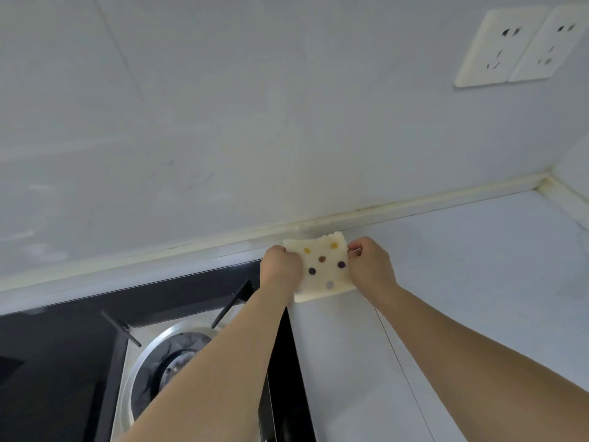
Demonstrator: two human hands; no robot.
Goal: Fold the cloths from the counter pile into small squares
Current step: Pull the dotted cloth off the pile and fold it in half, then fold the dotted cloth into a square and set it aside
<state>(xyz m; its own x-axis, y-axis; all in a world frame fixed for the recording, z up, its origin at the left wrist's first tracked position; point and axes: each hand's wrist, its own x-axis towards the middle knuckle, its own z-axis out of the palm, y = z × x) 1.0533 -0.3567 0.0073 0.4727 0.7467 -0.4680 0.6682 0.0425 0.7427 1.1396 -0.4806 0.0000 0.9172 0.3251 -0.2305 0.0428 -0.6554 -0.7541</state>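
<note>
A small cream cloth (323,269) with coloured dots is folded into a rough square and held just above the white counter (462,266), near the back wall. My left hand (280,266) grips its left edge with curled fingers. My right hand (369,266) pinches its right edge near the top corner. The cloth's lower edge hangs towards the counter. No pile of cloths shows in this view.
A black gas hob (79,346) with a steel burner ring (165,362) and pan supports lies at the lower left, beside the counter. Two wall sockets (516,46) sit at the upper right. The counter meets a side wall at the far right corner (546,183).
</note>
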